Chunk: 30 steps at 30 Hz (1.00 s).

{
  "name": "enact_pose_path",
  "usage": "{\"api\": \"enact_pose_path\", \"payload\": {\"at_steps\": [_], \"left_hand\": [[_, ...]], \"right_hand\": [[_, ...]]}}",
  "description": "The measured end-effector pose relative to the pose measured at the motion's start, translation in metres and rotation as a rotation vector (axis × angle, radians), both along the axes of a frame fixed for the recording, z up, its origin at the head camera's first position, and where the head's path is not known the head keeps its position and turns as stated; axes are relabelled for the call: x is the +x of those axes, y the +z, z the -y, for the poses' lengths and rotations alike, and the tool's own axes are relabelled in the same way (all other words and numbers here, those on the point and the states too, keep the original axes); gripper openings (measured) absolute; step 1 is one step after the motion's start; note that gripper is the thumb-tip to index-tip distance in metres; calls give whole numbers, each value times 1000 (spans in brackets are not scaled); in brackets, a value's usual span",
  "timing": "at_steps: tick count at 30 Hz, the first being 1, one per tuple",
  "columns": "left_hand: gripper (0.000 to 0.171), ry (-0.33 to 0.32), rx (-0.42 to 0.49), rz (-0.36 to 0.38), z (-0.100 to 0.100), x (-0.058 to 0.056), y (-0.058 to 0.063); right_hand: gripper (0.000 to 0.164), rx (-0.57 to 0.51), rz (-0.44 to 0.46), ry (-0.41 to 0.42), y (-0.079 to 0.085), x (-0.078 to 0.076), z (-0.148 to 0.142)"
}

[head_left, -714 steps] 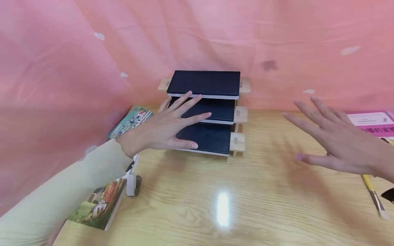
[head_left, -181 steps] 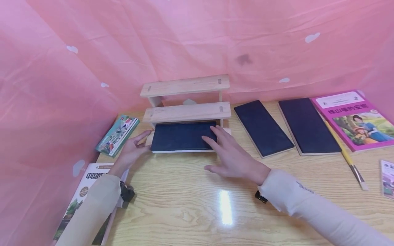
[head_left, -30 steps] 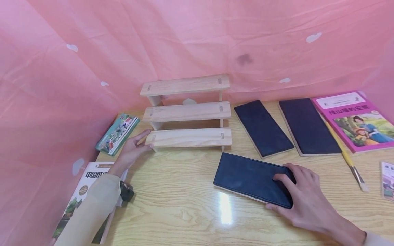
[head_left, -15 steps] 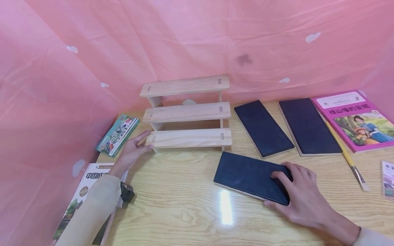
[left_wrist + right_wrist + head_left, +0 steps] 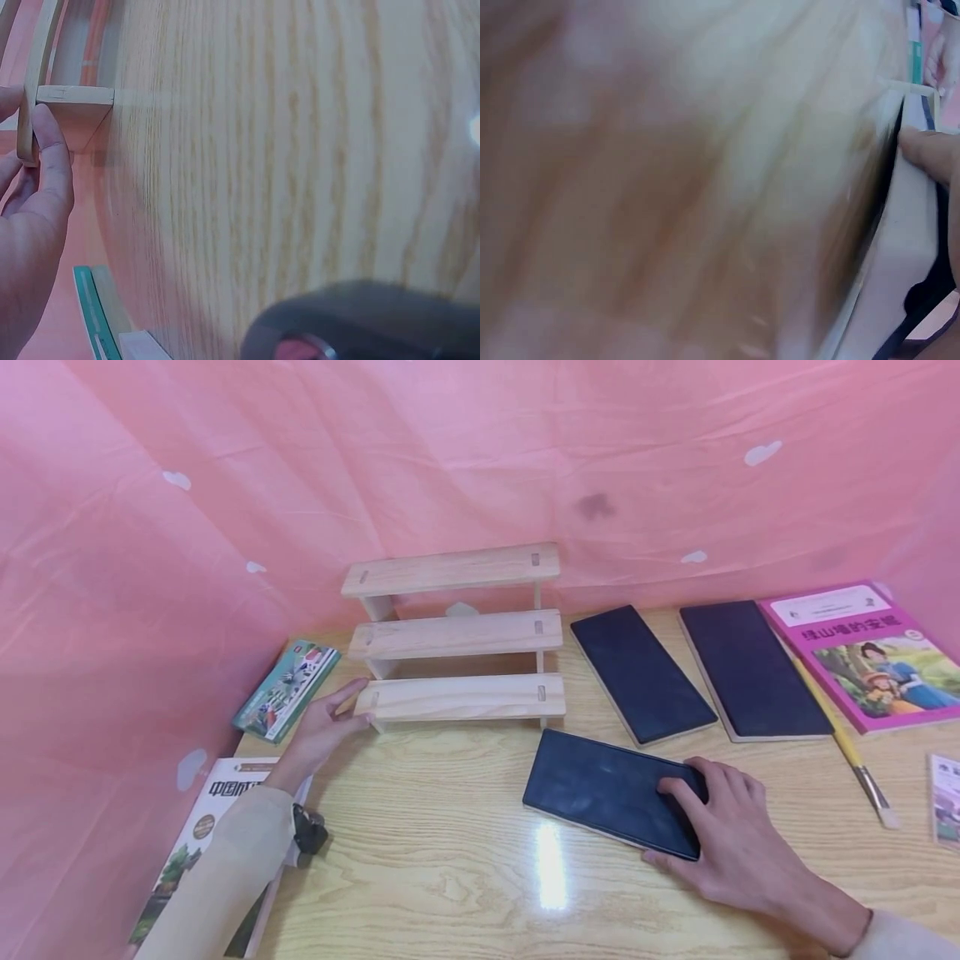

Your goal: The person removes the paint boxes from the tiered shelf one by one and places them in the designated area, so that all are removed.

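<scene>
A three-tier wooden display stand (image 5: 459, 635) stands at the back middle, its planks bare. My left hand (image 5: 322, 731) pinches the left end of its lowest plank; in the left wrist view the thumb and fingers (image 5: 51, 142) lie on both sides of that plank (image 5: 30, 105). In front of the stand, a black-topped board (image 5: 607, 793) with a pale edge lies slantwise. My right hand (image 5: 738, 843) grips its right end, thumb at the near edge and a bent finger on top. Two similar boards, one nearer (image 5: 641, 672) and one farther right (image 5: 753, 668), lie behind it.
A pink book (image 5: 885, 652) and a yellow-handled paintbrush (image 5: 847, 743) lie at the right, with a small card (image 5: 947, 797) at the edge. At the left are a green box (image 5: 285, 689) and a white-covered book (image 5: 202, 827). Pink cloth (image 5: 465, 460) hangs behind.
All three boards have come off the stand; the last one, on the lowest plank six seconds ago, now lies on the table in my right hand. Over the last second only the right hand shifts slightly.
</scene>
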<state>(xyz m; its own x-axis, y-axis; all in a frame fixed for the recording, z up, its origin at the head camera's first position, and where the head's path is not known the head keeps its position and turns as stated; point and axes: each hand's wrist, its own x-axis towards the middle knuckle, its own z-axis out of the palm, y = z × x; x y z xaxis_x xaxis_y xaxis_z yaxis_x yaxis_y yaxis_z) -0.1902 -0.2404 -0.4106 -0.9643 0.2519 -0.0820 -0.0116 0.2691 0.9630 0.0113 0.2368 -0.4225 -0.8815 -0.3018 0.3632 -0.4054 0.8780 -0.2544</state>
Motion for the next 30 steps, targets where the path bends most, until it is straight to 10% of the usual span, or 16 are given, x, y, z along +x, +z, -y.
{"api": "enact_pose_path", "payload": {"at_steps": [21,30], "left_hand": [[62,7,32,2,-1,1,0],[59,45,-171,-37,-12,13,33]], "right_hand": [[98,116,-3,-14,-13,1,-3],[107,82,59,11,4,1,-4]]}}
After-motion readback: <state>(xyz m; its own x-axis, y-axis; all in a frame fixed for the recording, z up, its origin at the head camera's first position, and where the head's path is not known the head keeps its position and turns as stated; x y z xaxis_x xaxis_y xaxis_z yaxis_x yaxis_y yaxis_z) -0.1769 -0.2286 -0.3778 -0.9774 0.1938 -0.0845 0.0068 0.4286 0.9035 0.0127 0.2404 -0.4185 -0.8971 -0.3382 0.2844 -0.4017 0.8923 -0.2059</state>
